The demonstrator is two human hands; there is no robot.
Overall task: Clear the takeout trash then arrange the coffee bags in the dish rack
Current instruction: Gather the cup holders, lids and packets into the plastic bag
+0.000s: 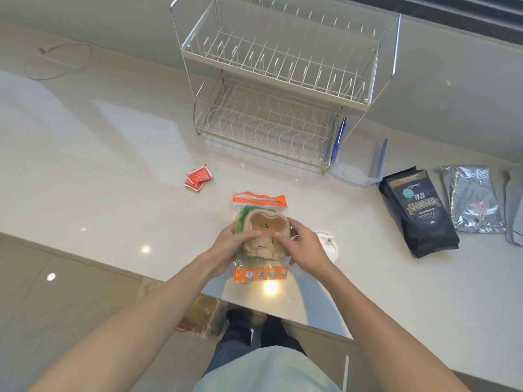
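A brown pulp cup carrier (264,224) lies on top of a clear zip bag (259,200) with orange bands near the counter's front edge. My left hand (230,244) grips the carrier's left side and my right hand (301,246) grips its right side, fingers curled over the rim. Red sauce packets (198,178) lie to the upper left. A black coffee bag (418,210) and a silver coffee bag (474,199) lie flat at the right. The two-tier wire dish rack (280,89) stands behind, with both tiers bare.
A white lid (328,241) lies just right of my right hand. A clear container with a blue lid (362,168) sits beside the rack. A white cable (60,56) lies at the far left. Another grey bag (515,210) is cut off by the right edge. A bag (202,316) hangs below the counter.
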